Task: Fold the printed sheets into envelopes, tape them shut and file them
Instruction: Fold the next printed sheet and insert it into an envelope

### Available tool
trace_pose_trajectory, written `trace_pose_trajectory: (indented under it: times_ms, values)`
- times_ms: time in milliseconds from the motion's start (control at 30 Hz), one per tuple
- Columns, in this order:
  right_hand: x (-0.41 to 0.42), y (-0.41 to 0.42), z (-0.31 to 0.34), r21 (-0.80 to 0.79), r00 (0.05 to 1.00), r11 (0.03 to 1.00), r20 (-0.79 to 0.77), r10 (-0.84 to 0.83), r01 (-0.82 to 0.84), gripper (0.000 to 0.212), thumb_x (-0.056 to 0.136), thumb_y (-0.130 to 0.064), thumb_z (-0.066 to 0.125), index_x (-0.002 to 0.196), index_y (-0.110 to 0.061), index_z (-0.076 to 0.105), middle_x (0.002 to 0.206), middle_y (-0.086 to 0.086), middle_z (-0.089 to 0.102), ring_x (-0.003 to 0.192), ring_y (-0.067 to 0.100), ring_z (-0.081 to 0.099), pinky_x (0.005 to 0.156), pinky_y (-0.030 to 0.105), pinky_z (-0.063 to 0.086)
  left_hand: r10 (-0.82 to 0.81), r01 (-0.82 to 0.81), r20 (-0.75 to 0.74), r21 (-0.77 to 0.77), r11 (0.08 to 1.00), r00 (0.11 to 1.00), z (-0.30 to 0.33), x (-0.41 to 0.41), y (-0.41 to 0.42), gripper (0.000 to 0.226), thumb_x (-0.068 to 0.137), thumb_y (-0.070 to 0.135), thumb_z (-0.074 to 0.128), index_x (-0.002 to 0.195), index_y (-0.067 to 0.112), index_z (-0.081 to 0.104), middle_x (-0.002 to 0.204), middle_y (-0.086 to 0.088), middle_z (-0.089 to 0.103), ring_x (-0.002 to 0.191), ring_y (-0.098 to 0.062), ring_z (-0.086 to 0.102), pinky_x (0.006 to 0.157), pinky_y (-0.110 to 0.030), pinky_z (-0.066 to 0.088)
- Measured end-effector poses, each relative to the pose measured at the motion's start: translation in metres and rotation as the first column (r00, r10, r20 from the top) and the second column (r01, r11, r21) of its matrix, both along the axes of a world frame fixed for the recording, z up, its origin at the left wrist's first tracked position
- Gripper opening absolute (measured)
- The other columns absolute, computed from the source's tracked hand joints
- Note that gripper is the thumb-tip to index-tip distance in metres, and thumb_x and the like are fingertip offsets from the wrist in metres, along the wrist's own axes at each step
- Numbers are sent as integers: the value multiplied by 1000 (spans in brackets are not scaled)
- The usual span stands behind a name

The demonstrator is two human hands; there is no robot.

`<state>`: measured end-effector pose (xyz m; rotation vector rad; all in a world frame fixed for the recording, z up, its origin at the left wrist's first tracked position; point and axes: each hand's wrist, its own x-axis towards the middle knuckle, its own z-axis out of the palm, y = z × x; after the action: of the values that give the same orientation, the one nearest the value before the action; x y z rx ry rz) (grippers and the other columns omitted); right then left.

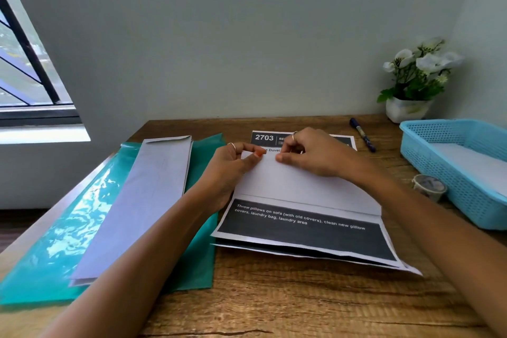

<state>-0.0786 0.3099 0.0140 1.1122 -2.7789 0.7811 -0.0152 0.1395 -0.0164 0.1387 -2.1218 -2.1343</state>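
A printed sheet (296,184) lies on top of a small stack of printed sheets (307,252) in the middle of the desk, its lower part folded up so the white back shows. My left hand (233,164) pinches the folded flap's far left corner. My right hand (310,153) pinches the flap's far edge just right of it. To the left, white envelopes (148,195) rest on a teal plastic folder (68,233). A roll of clear tape (429,186) stands at the right.
A light blue plastic basket (436,156) with white paper in it sits at the right edge. A dark pen (362,134) lies behind the sheets. A white pot of flowers (411,82) stands in the far right corner. A window is at the left.
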Motion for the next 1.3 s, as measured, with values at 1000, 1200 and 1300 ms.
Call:
trace_pose_trajectory:
  times_ms: [1000, 1200, 1300]
  values:
    - [55, 107, 10, -16, 973, 989, -180, -147, 146, 17, 84, -17, 68, 89, -29, 58, 90, -10, 64, 83, 2, 58, 68, 9, 44, -146, 147, 125, 2, 989, 981, 15, 5, -3, 73, 92, 63, 17, 87, 11, 67, 99, -8, 72, 87, -18, 63, 72, -28, 44]
    - [71, 108, -14, 168, 987, 983, -152, -52, 78, 29, 83, -14, 64, 82, -39, 50, 98, -24, 53, 91, -5, 50, 71, 6, 35, -330, 225, -22, -687, 691, 944, 9, 5, 8, 12, 87, 32, 62, 95, 26, 68, 97, 8, 71, 89, -6, 65, 87, -23, 50]
    - [74, 109, -22, 204, 988, 976, -149, -49, 79, 19, 87, -22, 60, 91, -39, 51, 98, -26, 50, 92, -7, 49, 71, 4, 34, -335, 196, 25, -852, 486, 942, 6, 9, 17, 34, 81, 45, 66, 110, 29, 63, 100, 12, 64, 92, -7, 60, 79, -14, 46]
